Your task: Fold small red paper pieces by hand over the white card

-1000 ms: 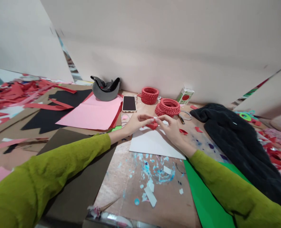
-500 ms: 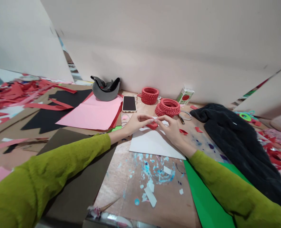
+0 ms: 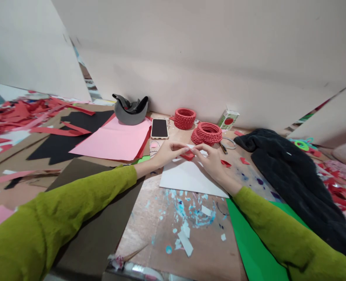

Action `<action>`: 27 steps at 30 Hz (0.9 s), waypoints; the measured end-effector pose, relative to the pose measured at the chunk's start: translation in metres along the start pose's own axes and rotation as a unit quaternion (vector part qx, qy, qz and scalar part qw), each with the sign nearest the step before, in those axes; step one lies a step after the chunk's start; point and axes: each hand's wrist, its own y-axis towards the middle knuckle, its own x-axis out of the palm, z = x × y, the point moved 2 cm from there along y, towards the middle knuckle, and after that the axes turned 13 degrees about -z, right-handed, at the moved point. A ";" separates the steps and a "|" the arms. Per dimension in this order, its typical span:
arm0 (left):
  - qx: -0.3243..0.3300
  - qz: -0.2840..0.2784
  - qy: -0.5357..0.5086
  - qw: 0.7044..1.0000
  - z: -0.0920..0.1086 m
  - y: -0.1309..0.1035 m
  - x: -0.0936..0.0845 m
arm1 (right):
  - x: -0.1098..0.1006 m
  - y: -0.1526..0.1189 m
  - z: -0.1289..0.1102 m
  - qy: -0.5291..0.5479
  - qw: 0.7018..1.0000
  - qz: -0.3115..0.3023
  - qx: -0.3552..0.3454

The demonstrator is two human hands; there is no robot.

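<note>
My left hand [image 3: 172,151] and my right hand [image 3: 210,159] meet at their fingertips over a white sheet [image 3: 187,177]. Both are closed in a pinch, thumb against fingers, on a small piece of red paper [image 3: 187,156]. Part of this piece is covered by the fingers, so its exact shape is hard to make out. Just right of my right hand lie a small folded red paper piece [image 3: 226,164] and a red scrap [image 3: 244,160]. Behind my hands stand two textured red paper rings, one [image 3: 206,133] nearer and the other [image 3: 184,119] farther back.
A phone [image 3: 159,128], a grey cap [image 3: 131,111] and pink paper [image 3: 111,138] lie to the left. A small box [image 3: 228,119] stands by the back board. Dark fabric [image 3: 290,175] and green paper [image 3: 257,242] are on the right. White scraps [image 3: 185,242] lie in front.
Almost nothing differs. My fingertips keep their pinch at the same spot, and the whole view has shifted very slightly.
</note>
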 end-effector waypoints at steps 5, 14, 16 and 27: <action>0.010 -0.024 0.006 1.000 0.005 -0.001 0.004 | 0.001 0.001 -0.006 -0.018 1.000 -0.003 0.011; 0.005 0.022 -0.011 1.000 0.003 0.001 0.002 | 0.000 -0.002 -0.001 0.008 0.999 0.045 -0.003; 0.011 0.059 0.035 0.998 0.005 0.001 0.001 | 0.000 -0.002 -0.001 0.001 0.998 0.051 -0.025; 0.023 0.042 0.041 0.998 0.002 0.003 -0.002 | 0.001 0.001 -0.008 -0.011 0.998 -0.003 -0.056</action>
